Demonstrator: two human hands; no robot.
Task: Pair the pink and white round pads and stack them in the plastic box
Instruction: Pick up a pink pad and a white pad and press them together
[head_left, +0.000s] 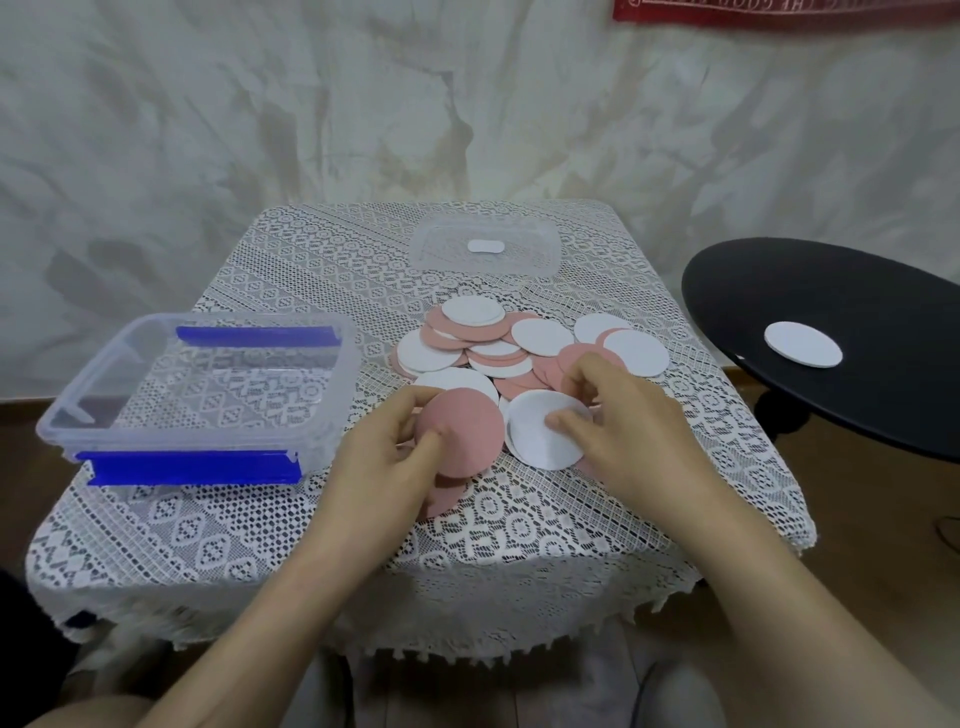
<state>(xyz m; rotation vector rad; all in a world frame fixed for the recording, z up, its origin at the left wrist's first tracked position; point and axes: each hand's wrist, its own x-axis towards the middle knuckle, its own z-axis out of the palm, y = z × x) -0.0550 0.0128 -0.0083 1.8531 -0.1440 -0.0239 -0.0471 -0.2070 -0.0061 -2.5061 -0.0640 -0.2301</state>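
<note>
As pairing needs one of each, I note left hand (385, 448) pinching a pink pad (467, 422), right hand (628, 415) a white pad (535, 444).

No text can be read. A red banner (779, 10), high on the wall, far up and to the right of the box (208, 439), bears pale lettering, but the frame's top edge cuts it off and it is too blurred to make out. The white label (485, 246) on the clear lid (431, 260), behind and to the right of the box, shows no legible print. The box itself shows no brand or number.
</note>
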